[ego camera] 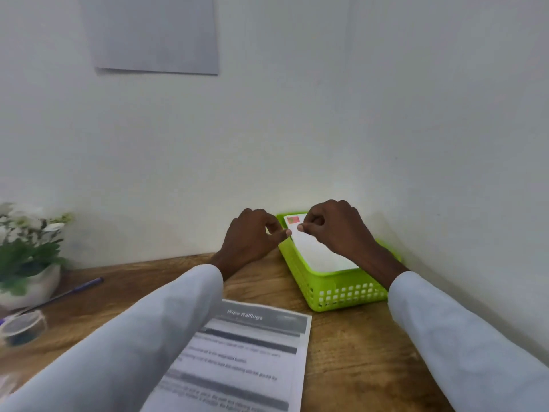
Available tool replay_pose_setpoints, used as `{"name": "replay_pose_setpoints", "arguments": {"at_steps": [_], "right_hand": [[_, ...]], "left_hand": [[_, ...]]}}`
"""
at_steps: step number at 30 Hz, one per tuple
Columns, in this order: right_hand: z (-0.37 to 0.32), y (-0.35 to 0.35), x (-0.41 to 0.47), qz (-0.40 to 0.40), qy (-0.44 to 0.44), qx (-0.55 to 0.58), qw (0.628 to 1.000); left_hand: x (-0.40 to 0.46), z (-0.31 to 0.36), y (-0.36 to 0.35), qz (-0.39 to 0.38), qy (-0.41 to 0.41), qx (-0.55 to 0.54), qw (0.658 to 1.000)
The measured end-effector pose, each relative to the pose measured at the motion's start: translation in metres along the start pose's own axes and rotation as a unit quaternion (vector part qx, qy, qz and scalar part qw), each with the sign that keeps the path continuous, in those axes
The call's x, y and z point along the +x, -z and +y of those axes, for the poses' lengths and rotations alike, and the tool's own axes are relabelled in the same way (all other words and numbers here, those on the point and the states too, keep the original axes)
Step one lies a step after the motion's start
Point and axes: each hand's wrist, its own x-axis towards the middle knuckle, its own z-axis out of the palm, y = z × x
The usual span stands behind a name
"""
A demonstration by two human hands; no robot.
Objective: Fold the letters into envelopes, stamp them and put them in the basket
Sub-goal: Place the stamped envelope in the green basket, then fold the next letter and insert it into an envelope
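A white envelope [316, 251] with a red stamp [293, 220] at its far corner lies inside the green plastic basket [341, 292] by the wall. My left hand [252, 236] and my right hand [335, 227] hover over the basket's far end. On both, the fingers are curled and the fingertips pinch the envelope's edge just below the stamp. My right wrist hides part of the basket's right side. A printed letter [246, 352] lies flat on the wooden desk [356, 352] in front of me, partly under my left sleeve.
At the left stand a white pot of flowers [26, 257], a purple pen [80, 288] and a roll of clear tape [22, 327]. The wall rises right behind the basket, with a grey sheet [154, 34] pinned higher up.
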Motion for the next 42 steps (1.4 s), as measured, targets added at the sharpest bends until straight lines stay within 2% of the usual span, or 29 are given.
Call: {"name": "replay_pose_setpoints", "arguments": {"at_steps": [5, 9, 14, 17, 23, 30, 36, 39, 42], "right_hand": [[-0.042, -0.002, -0.052, 0.02, 0.052, 0.033, 0.998], [-0.059, -0.009, -0.103, 0.022, 0.042, 0.009, 0.999], [-0.064, -0.027, -0.15, -0.068, 0.02, -0.1, 0.993], [-0.071, -0.036, -0.157, -0.083, 0.025, -0.112, 0.99], [-0.086, -0.054, -0.144, -0.112, 0.025, -0.054, 0.992], [-0.097, -0.078, -0.129, -0.158, 0.028, 0.014, 0.987], [-0.099, -0.087, -0.116, -0.175, -0.003, 0.072, 0.982], [-0.095, -0.092, -0.112, -0.172, -0.025, 0.104, 0.979], [-0.088, -0.099, -0.112, -0.159, -0.057, 0.191, 0.967]], "left_hand": [[-0.053, -0.013, 0.049, -0.065, 0.035, 0.052, 0.996], [-0.097, -0.034, 0.079, -0.093, 0.097, 0.094, 0.986], [-0.149, -0.062, 0.106, -0.109, 0.14, 0.161, 0.971], [-0.17, -0.071, 0.113, -0.111, 0.168, 0.166, 0.965], [-0.181, -0.08, 0.131, -0.156, 0.257, 0.086, 0.95], [-0.188, -0.098, 0.154, -0.211, 0.347, -0.009, 0.914], [-0.18, -0.112, 0.161, -0.251, 0.357, -0.051, 0.898], [-0.176, -0.121, 0.161, -0.236, 0.352, -0.088, 0.901], [-0.176, -0.13, 0.159, -0.209, 0.351, -0.142, 0.902]]}}
